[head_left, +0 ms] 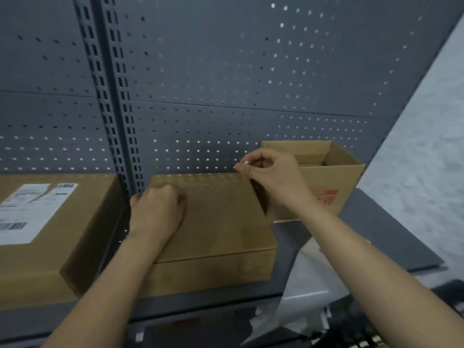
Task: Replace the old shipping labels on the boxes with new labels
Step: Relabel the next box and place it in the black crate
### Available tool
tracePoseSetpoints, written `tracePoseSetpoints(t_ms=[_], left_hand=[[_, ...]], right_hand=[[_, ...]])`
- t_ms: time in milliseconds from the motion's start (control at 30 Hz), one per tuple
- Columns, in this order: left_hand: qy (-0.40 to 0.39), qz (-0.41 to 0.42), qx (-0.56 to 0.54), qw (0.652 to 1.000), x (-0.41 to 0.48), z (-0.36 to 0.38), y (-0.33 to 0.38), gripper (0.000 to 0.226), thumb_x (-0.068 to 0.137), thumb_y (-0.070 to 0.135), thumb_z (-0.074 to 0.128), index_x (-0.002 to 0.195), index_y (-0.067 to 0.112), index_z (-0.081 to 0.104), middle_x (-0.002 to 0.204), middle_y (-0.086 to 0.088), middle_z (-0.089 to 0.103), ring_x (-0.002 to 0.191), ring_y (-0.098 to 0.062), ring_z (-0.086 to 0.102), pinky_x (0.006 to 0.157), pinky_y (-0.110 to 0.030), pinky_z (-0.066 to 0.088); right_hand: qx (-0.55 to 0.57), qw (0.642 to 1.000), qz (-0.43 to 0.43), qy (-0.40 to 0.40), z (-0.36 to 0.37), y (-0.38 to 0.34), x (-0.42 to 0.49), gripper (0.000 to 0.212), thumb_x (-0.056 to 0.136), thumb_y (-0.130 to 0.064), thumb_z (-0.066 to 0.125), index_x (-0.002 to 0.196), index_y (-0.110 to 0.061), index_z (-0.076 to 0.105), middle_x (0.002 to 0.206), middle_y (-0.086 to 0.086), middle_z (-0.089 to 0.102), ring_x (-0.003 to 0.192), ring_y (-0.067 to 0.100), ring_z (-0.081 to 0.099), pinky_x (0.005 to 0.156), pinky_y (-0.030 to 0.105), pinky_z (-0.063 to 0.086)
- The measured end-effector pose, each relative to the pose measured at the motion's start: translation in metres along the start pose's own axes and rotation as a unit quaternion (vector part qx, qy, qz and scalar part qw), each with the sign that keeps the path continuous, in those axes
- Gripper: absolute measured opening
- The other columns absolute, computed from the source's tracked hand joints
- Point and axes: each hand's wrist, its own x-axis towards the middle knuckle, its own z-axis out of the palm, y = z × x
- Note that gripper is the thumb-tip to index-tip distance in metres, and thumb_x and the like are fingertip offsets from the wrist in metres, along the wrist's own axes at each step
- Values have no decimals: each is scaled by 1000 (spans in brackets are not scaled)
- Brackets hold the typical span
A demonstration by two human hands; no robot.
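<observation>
The grip of the right hand (271, 177) is closed in a thumb-and-forefinger pinch on a small white scrap (244, 162). The scrap is held just above the far right corner of the middle box (218, 222), at about 1 o'clock from the lid's centre. The grip of the left hand (157, 212) is curled into a fist and rested on the lid toward 9 o'clock; nothing is seen inside it.

The scrap is judged to be a remnant of old label: thin, light, limp and easily torn, so it is best taken at a lifted edge. The lid of the middle box appears bare. The cardboard is judged stiff enough to be pressed on and steadied.

At 9 o'clock from the left hand, just beside the middle box, a larger box (50, 259) is seen. It carries a white shipping label (32, 212), untouched by either grip, which appears torn near its far edge. At 2 o'clock, behind the right hand, an open carton (334, 177) with red print is seen. All three are carried by a grey shelf (376, 234) backed by pegboard (226, 71).
</observation>
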Motion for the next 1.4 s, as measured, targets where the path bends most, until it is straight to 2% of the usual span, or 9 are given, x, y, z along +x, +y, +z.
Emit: tracePoseSetpoints(t_ms=[133,233,333,467,600,800,967,1333,1400], left_hand=[[-17,30,-73,997,-9,-2,30,22,94,27,54,86,16,71,89,-5,69,87,-30,64,87,-44,51],[-25,65,-137,988,-14,5,59,24,93,25,54,77,12,67,78,-5,67,74,-26,63,68,-40,54],[-7,134,-165,977,-18,13,97,34,90,20,55,57,22,47,57,6,52,55,-10,49,51,-30,40],[-33,188,-189,963,-34,14,144,19,92,20,56,75,18,65,77,4,61,68,-13,56,60,-33,49],[-73,210,-196,955,-52,20,186,19,89,19,56,72,11,57,81,-5,60,74,-24,58,64,-36,50],[-221,157,-148,951,-71,55,224,34,92,33,60,71,15,40,96,-12,60,93,-31,60,75,-34,47],[-263,84,-78,958,-77,84,230,43,92,43,58,115,7,56,122,-13,53,117,-31,51,96,-36,44],[-290,-40,-256,921,-73,91,223,47,69,32,85,108,16,62,112,-2,61,97,-17,58,70,-22,43],[-287,-50,-291,911,-71,89,221,49,70,28,86,113,17,63,114,2,61,100,-13,57,75,-21,42]], right_hand=[[-13,999,17,24,-37,-2,-8,23,87,-34,72,105,-20,74,98,-8,73,92,3,66,83,18,53],[-86,994,-10,59,-65,8,-5,16,98,-23,58,102,-20,73,96,-8,70,87,0,65,82,16,48],[-118,989,-13,85,-92,21,1,9,92,-19,68,97,-21,75,93,-8,71,82,3,65,79,21,50],[-138,985,8,104,-119,36,9,14,81,-16,79,77,-27,72,75,-6,70,60,-1,56,66,18,46],[-166,980,14,107,-136,51,14,12,79,-19,82,78,-25,71,70,-11,63,59,-4,54,62,12,42],[-206,975,-13,79,-148,62,24,10,83,-26,78,85,-17,76,71,-7,65,61,-2,54,58,7,40],[-216,975,-16,56,-151,75,31,10,86,-26,75,92,-18,73,75,-11,66,72,-3,60,63,5,42],[-240,969,-29,44,-161,94,33,14,82,-17,79,94,-11,75,79,-13,61,69,-16,55,62,-4,35],[-257,964,-33,55,-161,94,33,15,80,-22,80,92,-15,74,90,-7,55,75,-10,50,66,-6,31]])
